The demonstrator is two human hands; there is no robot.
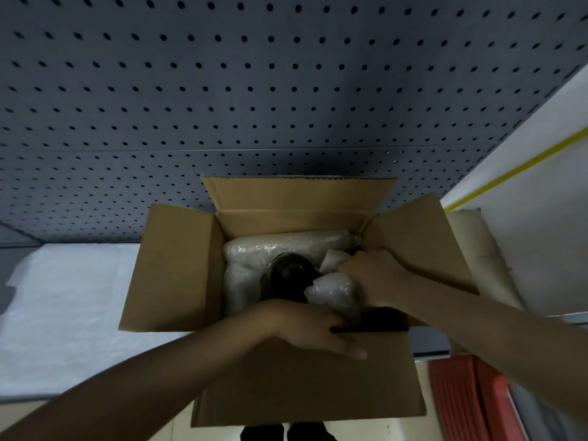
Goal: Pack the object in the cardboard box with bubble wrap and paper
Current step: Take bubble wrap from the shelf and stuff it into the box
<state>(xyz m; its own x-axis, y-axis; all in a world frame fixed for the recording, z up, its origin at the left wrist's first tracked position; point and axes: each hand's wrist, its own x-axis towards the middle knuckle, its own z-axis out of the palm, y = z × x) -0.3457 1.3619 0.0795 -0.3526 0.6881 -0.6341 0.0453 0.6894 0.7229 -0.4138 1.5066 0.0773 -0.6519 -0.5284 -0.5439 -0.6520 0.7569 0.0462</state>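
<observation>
Head view: a grey pegboard (286, 74) fills the top, and the open cardboard box (178, 268) sits at centre, flaps spread. Inside, bubble wrap (270, 246) packs from 9 to 12 o'clock round the dark object (286, 275) in the middle. Your left hand (311, 326) reaches in from 7 o'clock and lies over the near rim, thumb straight on the flap. Its fingers are lost in shadow, so you cannot tell its grip. Your right hand (372, 275), entering from 4 o'clock, curls knuckles-up round bubble wrap at the object's 3 o'clock.
</observation>
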